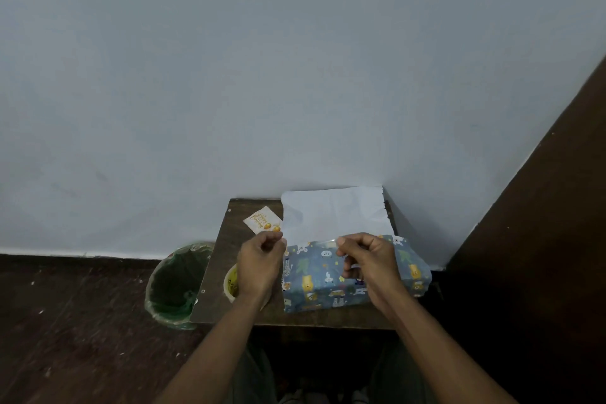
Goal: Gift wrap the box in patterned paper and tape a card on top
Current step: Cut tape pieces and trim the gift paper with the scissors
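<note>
Both hands (262,259) (369,259) w/ tape strip (323,240)

Pale blue-grey wall (262,75) behind small brown table (226,259); dark floor (65,321); green-lined bin (177,285) left; dim light.

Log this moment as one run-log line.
stage: taping seam | left hand and right hand: stretch clear tape strip above box | paper flap: raised | card: on table, untaped
</note>
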